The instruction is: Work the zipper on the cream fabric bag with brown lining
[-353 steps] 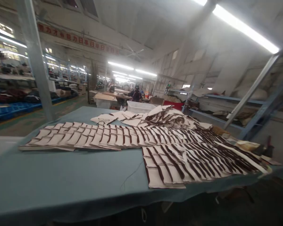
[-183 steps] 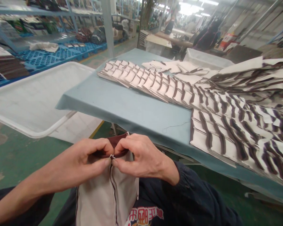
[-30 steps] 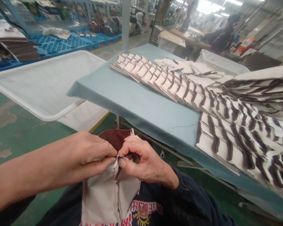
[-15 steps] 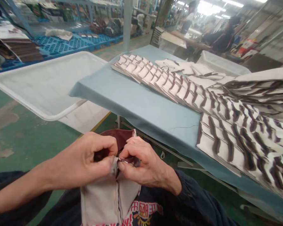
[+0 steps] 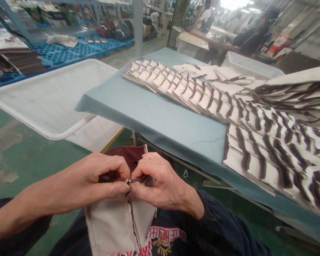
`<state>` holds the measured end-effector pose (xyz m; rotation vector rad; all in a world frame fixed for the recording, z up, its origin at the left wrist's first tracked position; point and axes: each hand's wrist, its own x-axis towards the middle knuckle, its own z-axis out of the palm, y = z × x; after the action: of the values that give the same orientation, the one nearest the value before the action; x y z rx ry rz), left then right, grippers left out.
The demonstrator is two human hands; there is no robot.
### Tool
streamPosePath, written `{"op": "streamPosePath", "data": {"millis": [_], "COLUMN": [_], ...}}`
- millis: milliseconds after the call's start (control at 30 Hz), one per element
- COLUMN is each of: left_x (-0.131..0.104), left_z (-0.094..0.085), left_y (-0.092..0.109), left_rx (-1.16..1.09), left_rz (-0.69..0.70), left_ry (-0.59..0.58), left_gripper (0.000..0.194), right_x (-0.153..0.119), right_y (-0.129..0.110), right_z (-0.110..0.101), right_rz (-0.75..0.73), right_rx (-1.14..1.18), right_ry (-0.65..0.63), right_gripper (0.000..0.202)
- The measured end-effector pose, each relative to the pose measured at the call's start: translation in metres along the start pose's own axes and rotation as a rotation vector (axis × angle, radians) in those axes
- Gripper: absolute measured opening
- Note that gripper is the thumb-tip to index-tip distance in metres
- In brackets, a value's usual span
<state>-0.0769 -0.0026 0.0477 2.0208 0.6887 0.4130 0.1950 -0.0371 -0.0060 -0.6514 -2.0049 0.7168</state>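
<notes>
In front of my chest hangs a beige fabric piece (image 5: 109, 227) with a maroon inner side and a dark seam or zipper line down its middle. My left hand (image 5: 96, 181) pinches its top edge beside that line between thumb and forefinger. Right against it, my right hand (image 5: 160, 181) pinches the edge on the other side, so the two thumbs nearly meet. Whatever small part lies between the fingertips is mostly hidden.
A table with a blue-grey cover (image 5: 149, 110) stands ahead, bearing overlapping rows of beige pieces with dark edges (image 5: 256, 153). To the left sits a large white bin (image 5: 53, 96). Blue pallets (image 5: 88, 49) lie beyond. A person (image 5: 256, 32) is at the far right.
Both hands and the fabric have shifted slightly left in the view. The fingertips have drawn closer together at the top of the dark line.
</notes>
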Motion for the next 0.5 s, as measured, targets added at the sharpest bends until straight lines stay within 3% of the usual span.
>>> {"op": "streamPosePath", "data": {"millis": [500], "left_x": [0.0032], "left_z": [-0.0042], "left_y": [0.0086], "left_rx": [0.19], "left_rz": [0.11], "left_ry": [0.075], "left_gripper": [0.026], "right_x": [0.0057], "right_y": [0.0002], "right_z": [0.0014], "right_rz": [0.014], "right_rx": [-0.056], "right_ry": [0.059], "right_gripper": [0.018]}}
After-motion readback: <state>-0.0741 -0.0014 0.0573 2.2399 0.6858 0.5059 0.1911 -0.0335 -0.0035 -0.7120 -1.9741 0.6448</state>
